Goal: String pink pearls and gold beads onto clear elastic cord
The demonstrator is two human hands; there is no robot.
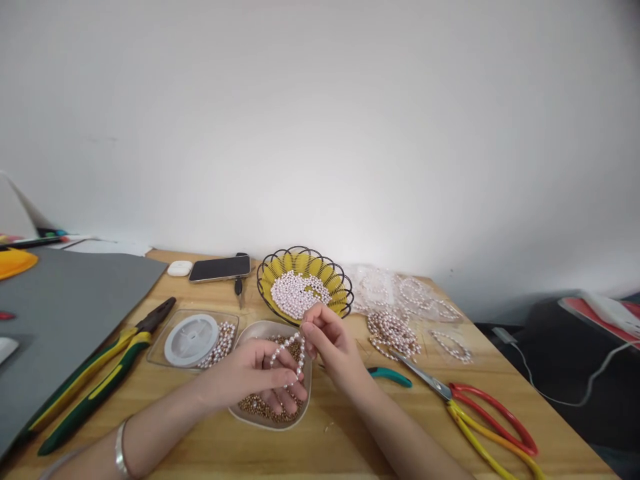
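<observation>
A loop of pale pearl beads (301, 363) hangs between my two hands, above a beige bowl (306, 400) of small brown-gold beads (260, 408). My left hand (265, 377) is curled under the lower part of the strand, thumb and fingers closing on it. With thumb and forefinger pinched, my right hand (327, 340) grips the strand's upper end. Whatever thread is in that pinch is too fine to make out. Just behind stands a black wire basket (344, 283) with a yellow lining, holding loose pale pink beads (295, 293).
Left lie large green-yellow pliers (107, 373) and a clear tray with a white spool (191, 340). A phone (220, 268) and earbud case (180, 268) sit behind. Right are heaped bead strands (393, 332), a bead loop (451, 347), red-yellow scissors (450, 393) and a teal-handled tool (391, 376).
</observation>
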